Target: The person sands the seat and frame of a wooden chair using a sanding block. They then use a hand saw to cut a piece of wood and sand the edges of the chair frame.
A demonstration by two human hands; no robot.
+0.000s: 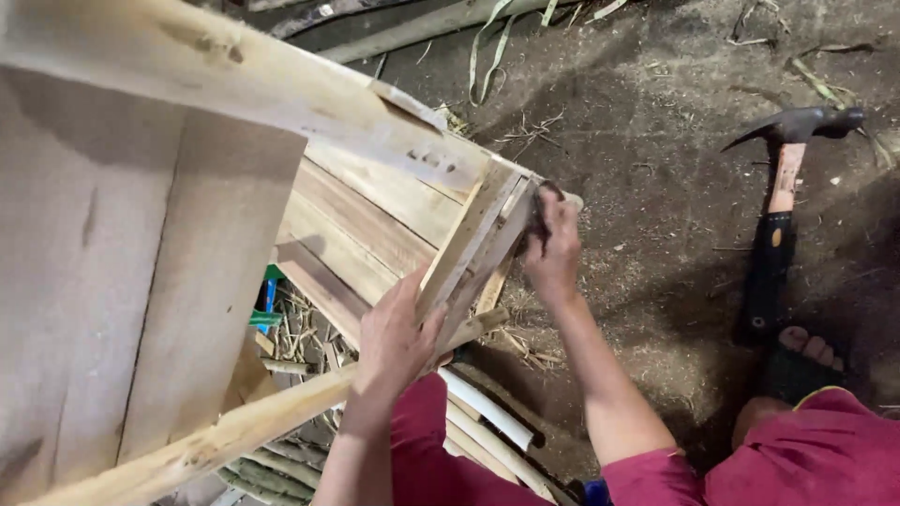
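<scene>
Close head view, seemingly straight down

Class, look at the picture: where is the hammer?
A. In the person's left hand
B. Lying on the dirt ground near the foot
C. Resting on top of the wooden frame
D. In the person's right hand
B: the hammer lies on the ground by the foot, while the left hand and right hand are both on the wooden frame.

Both forearms are left bare from the left hand (394,342) and the right hand (553,248) upward. A dark red short sleeve is seen above the right elbow, with blue fabric beside it. Dark red trousers and a black sandal are worn.
</scene>
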